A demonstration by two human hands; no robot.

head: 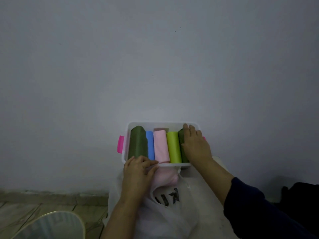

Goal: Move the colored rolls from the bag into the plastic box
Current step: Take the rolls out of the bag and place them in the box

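Both hands reach forward: right hand (195, 144) flat on dark green roll (181, 140), left hand (138, 171) at box (126, 144) rim.

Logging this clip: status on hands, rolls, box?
Left hand holds pink roll at bag mouth. Right hand flat on dark green roll. Plastic box nearly full; tight fit.

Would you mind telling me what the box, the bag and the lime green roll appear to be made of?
The box looks like translucent, glossy hard plastic; its rim holds shape. The bag seems thin, whitish plastic film, since it crumples and lets pink show through. The lime green roll looks smooth and faintly shiny, probably thin plastic sheet, though paper cannot be excluded.
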